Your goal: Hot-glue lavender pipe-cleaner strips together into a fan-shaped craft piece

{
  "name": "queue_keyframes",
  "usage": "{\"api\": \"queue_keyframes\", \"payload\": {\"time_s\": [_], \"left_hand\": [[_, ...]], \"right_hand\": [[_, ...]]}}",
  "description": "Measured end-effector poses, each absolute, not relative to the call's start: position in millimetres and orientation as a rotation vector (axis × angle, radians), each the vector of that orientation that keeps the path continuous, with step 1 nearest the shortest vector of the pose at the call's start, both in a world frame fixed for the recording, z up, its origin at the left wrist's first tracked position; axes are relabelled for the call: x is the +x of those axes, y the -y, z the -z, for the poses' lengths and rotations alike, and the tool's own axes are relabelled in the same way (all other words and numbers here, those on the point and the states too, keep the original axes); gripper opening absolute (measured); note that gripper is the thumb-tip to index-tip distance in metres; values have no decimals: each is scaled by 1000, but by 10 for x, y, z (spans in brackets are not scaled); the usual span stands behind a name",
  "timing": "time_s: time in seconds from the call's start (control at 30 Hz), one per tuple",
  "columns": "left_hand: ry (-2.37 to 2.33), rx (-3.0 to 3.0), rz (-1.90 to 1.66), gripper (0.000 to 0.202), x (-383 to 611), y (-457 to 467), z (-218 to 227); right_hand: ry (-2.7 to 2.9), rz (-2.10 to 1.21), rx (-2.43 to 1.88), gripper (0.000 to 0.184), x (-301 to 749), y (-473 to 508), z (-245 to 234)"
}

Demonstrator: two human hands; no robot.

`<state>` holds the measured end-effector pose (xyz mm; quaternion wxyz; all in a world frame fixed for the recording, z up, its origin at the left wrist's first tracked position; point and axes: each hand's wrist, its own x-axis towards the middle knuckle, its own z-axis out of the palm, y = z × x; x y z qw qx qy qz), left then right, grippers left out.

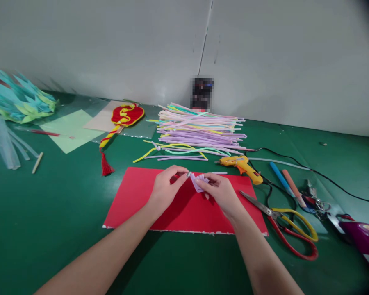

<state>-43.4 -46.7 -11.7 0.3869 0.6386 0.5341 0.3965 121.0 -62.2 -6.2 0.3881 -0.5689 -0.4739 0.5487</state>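
- Pinches the lilac folded strip (196,187) between thumb and fingers of the right hand (220,190).
- Pinches its upper-left end between thumb and forefinger of the left hand (166,187).
- Sits between the two hands, over the red board (187,219).
- Slants down rightward from the left fingertips; hides its overall long axis among the folds.

Bare left hand (165,186) and right hand (222,191), on my feed
Behind each I see a slim wrist (151,207), then a bare forearm (110,241), broader farther from the hand.
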Motion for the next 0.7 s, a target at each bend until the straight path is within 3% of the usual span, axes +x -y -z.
{"api": "queue_keyframes", "payload": {"time_s": [0.7], "left_hand": [[-1325,1699,-995,23,-448,459,136]], "right_hand": [[1250,-1373,-1422,32,1213,632,124]]}}
